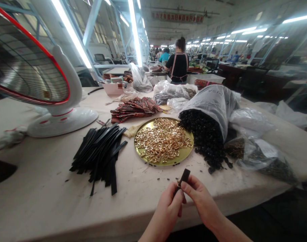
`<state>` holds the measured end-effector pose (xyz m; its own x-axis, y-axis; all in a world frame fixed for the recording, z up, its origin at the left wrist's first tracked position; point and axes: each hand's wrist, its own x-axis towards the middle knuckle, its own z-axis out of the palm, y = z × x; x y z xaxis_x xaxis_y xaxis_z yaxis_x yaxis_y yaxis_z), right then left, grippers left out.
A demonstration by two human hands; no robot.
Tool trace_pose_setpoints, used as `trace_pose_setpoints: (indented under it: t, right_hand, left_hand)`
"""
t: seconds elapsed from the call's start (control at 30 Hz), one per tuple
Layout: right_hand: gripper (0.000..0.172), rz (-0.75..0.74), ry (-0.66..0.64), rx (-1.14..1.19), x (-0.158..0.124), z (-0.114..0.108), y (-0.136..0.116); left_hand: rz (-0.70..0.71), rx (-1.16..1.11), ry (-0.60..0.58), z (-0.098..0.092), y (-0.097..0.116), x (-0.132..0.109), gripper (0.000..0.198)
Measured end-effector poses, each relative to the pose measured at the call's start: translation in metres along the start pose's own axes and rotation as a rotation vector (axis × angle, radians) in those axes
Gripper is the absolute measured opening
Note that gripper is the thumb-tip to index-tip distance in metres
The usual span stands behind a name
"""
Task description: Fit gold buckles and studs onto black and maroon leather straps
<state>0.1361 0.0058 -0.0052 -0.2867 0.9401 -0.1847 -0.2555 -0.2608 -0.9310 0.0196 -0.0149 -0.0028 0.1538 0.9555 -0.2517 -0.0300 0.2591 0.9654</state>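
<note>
My left hand (pixel 169 205) and my right hand (pixel 199 198) meet near the table's front edge, both pinched on a short black strap (pixel 184 176) with a small gold buckle at the fingertips. Just beyond them a round gold tray (pixel 180 156) holds a heap of gold buckles (pixel 161 139). A pile of long black straps (pixel 100 153) lies to the left of the tray. Small black pieces (pixel 206 137) spill from a grey plastic bag (pixel 214 101) on the right.
A white and red desk fan (pixel 42 84) stands at the left. Reddish-brown leather pieces (pixel 135 109) lie behind the tray, with clear plastic bags (pixel 259 148) at the right and more behind. A person in black with an apron (pixel 179 65) stands at the far end.
</note>
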Motion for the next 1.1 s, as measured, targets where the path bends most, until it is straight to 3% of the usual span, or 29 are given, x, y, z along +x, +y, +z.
trace_pose_setpoints:
  t: [0.17,0.23,0.43,0.53,0.6,0.77,0.83,0.9,1.03,1.1]
  right_hand:
    - [0.024,-0.142,0.045,-0.354,0.001,-0.011,-0.008]
    - [0.023,-0.154,0.037,-0.380,0.001,-0.012,-0.012]
    - [0.023,0.202,-0.071,0.098,-0.004,-0.010,-0.020]
    - [0.025,0.235,-0.106,0.119,-0.006,-0.011,-0.019]
    - [0.026,0.113,-0.107,-0.074,-0.009,-0.012,-0.018]
    - [0.020,-0.463,0.100,-0.823,-0.015,-0.017,-0.015]
    - [0.018,-0.566,0.104,-0.940,-0.014,-0.017,-0.016]
    - [0.018,-0.481,0.045,-0.836,-0.011,-0.017,-0.018]
    - [0.026,0.006,-0.105,-0.274,0.000,-0.017,-0.013]
    - [0.035,0.149,-0.139,-0.125,0.007,-0.018,-0.004]
  left_hand:
    - [-0.032,-0.023,-0.021,-0.002,-0.001,-0.003,0.030]
    - [-0.064,-0.034,-0.022,-0.001,0.000,-0.004,0.031]
    - [-0.024,0.056,-0.029,-0.001,0.004,-0.009,0.027]
    - [-0.012,0.081,-0.023,-0.001,0.004,-0.013,0.026]
    - [-0.035,0.069,-0.027,0.000,0.004,-0.014,0.026]
    - [-0.081,0.046,-0.015,0.006,0.006,-0.014,0.029]
    - [-0.086,0.010,-0.012,0.006,0.004,-0.013,0.031]
    - [-0.084,0.008,-0.023,0.004,0.002,-0.012,0.032]
    - [0.021,0.230,0.018,-0.005,0.003,-0.010,0.032]
    - [0.067,0.322,0.049,-0.010,0.009,-0.009,0.027]
